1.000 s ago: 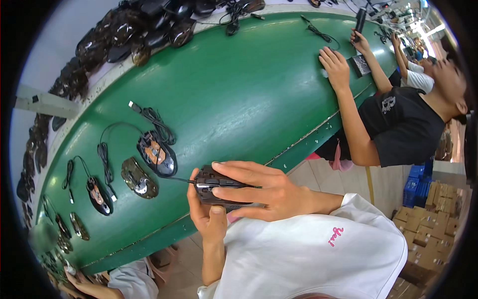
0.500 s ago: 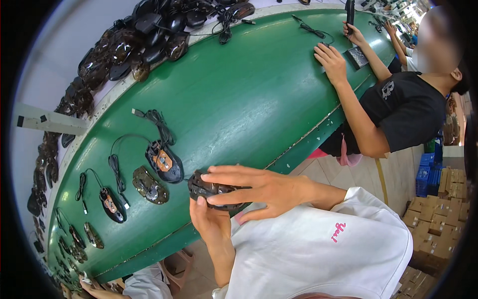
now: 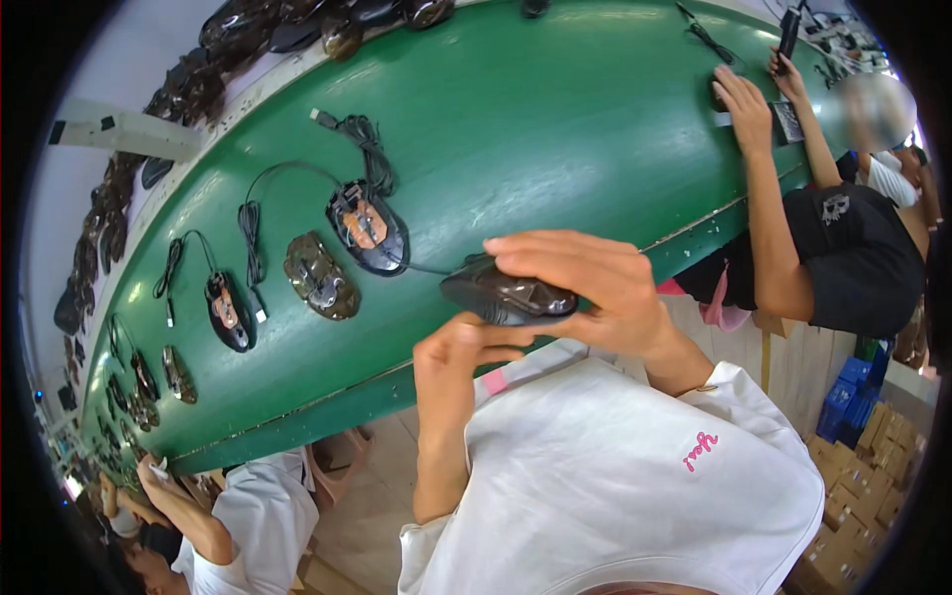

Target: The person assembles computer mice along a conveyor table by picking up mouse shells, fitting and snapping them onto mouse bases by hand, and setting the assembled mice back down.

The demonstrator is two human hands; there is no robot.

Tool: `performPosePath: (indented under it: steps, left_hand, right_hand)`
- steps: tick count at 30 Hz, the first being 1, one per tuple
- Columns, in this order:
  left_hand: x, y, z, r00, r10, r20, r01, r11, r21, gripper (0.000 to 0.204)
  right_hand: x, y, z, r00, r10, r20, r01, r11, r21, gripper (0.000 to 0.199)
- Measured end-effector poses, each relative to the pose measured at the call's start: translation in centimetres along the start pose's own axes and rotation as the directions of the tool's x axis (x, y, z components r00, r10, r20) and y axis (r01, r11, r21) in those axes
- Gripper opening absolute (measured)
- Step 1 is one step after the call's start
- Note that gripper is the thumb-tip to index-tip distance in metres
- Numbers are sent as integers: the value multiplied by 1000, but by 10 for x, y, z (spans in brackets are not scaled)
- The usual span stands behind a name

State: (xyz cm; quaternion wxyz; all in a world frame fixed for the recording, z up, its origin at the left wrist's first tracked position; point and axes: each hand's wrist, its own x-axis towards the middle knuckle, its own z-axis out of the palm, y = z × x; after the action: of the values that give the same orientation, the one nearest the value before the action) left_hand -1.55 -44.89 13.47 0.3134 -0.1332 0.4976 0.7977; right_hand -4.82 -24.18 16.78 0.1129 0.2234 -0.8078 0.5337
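Observation:
A dark, glossy computer mouse (image 3: 511,293) is tilted in front of me over the near edge of the green table. My right hand (image 3: 605,288) is closed round it, with fingers over the top and the thumb beneath. My left hand (image 3: 456,362) is at its lower edge, thumb and bent fingers close together; its fingertips are partly hidden. A cable (image 3: 426,269) leads from the mouse toward an uncovered mouse (image 3: 367,228) with an orange-brown patch. Left of that lies a translucent dark mouse shell (image 3: 322,276).
Another uncovered mouse (image 3: 229,312) with its cable (image 3: 250,233) and a narrow-looking shell (image 3: 178,374) lie farther left on the green table (image 3: 516,129). Dark shells (image 3: 238,30) are heaped along the far ledge. A co-worker's hand (image 3: 744,104) rests at the right; another person (image 3: 248,511) sits at left.
The held mouse has turned onto its side. My right hand now wraps round it instead of lying spread on top. My left hand has shifted beneath it. The whole view has shifted too.

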Motion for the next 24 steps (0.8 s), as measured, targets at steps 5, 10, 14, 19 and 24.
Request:
performPosePath:
  steps: [5, 10, 14, 19, 24]
  left_hand:
    - [-5, 3, 11, 675, 737, 16, -509, 449, 734, 35]
    - [8, 12, 8, 456, 858, 238, -653, 141, 744, 47]
    - [2, 13, 6, 464, 854, 235, -688, 181, 702, 49]
    - [-2, 10, 2, 469, 869, 156, -702, 259, 664, 46]
    - [-5, 10, -1, 458, 880, 123, -720, 286, 632, 44]
  right_hand:
    - [5, -2, 0, 1000, 11, 5, -10, 998, -61, 50]
    - [3, -9, 10, 998, -36, 58, 39, 998, -51, 54]
    - [7, -18, 14, 998, -48, 38, 49, 999, -22, 51]
    - [14, -25, 14, 997, -70, -7, 70, 997, 8, 42]
    - [16, -25, 18, 994, -102, -32, 103, 994, 26, 35]
